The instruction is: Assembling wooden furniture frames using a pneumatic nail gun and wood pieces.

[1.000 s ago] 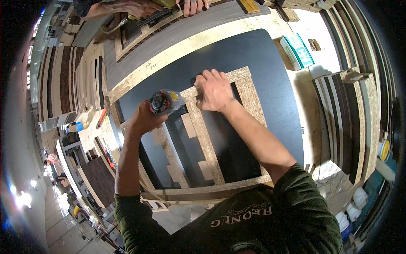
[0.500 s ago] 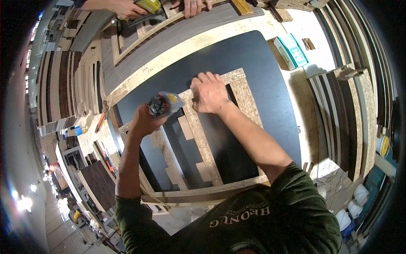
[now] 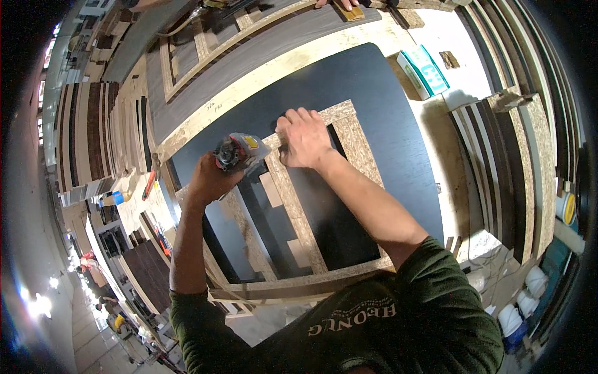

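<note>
A grey, red and black nail gun [image 3: 244, 151] is gripped in my left hand [image 3: 208, 182]; its head is over the far rail of a chipboard frame [image 3: 298, 215]. Where its nose meets the wood is hidden. My right hand [image 3: 305, 138] is closed over that same far rail, near the top of a middle bar, with its fingers bent around the strip. The frame lies on a dark panel [image 3: 389, 118] with a rounded far right corner. Small pale wooden blocks [image 3: 271, 189] sit beside the bars.
Beyond the panel, a co-worker's hand [image 3: 339, 5] shows by another wooden frame [image 3: 243, 36] on a grey board. A green and white box [image 3: 423, 71] lies at the far right. Stacked boards stand on the left [image 3: 93, 134] and right [image 3: 483, 177]. An orange-handled tool [image 3: 149, 185] lies left.
The co-worker's hands and yellow-green tool have drawn away toward the top edge, mostly out of view. My hands and the nail gun stay at nearly the same place on the frame.
</note>
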A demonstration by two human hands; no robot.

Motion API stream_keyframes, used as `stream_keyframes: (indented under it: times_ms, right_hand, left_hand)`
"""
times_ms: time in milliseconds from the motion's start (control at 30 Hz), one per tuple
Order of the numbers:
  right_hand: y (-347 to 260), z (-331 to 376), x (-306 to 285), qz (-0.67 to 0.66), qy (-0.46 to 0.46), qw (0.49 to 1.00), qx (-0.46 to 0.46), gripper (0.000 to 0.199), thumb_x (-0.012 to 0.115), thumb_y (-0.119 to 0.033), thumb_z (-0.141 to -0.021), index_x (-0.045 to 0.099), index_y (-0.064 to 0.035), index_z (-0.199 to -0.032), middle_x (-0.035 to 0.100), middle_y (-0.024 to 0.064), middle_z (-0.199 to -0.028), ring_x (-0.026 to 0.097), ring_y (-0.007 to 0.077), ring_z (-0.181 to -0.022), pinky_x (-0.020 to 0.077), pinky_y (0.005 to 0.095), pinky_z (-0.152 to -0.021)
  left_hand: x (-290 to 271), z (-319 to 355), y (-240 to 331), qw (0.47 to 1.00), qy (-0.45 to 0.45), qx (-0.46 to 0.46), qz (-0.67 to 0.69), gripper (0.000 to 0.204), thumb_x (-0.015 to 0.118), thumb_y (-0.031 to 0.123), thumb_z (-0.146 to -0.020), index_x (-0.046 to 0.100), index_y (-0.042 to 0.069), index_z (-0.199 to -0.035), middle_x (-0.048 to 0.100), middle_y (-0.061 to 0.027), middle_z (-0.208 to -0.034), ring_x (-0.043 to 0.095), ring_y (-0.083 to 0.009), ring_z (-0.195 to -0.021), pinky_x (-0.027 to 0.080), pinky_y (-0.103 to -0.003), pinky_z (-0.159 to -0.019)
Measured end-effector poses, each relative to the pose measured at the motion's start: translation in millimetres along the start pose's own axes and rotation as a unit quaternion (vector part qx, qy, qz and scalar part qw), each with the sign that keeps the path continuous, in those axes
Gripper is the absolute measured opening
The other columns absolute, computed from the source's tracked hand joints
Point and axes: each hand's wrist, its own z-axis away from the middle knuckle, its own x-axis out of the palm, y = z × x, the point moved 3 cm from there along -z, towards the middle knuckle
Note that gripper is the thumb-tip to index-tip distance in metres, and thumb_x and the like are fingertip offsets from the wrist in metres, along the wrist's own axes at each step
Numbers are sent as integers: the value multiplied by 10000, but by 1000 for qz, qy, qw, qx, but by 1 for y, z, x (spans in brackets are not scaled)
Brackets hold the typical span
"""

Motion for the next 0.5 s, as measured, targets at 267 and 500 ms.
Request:
stream_keyframes:
  times_ms: [267, 500]
  right_hand:
    - [-1, -1, 2, 0, 21, 1000, -7, 402, 701, -275, -596, 586, -100, -938, 533, 77, -944, 508, 243, -961, 394, 362, -841]
    - [-1, 1, -2, 1, 11, 1000, -7, 410, 708, -283, -613, 591, -94, -957, 534, 78, -958, 506, 239, -976, 392, 357, -859]
  left_hand:
    - [4, -2, -8, 996, -82, -27, -22, 376, 747, 157, -746, 592, 33, -1065, 659, -88, -946, 602, -143, -859, 498, -332, -770]
    - [-4, 3, 7, 992, -76, -101, 19, 478, 769, 171, -761, 580, 42, -1181, 657, -100, -1091, 617, -172, -1003, 486, -321, -880]
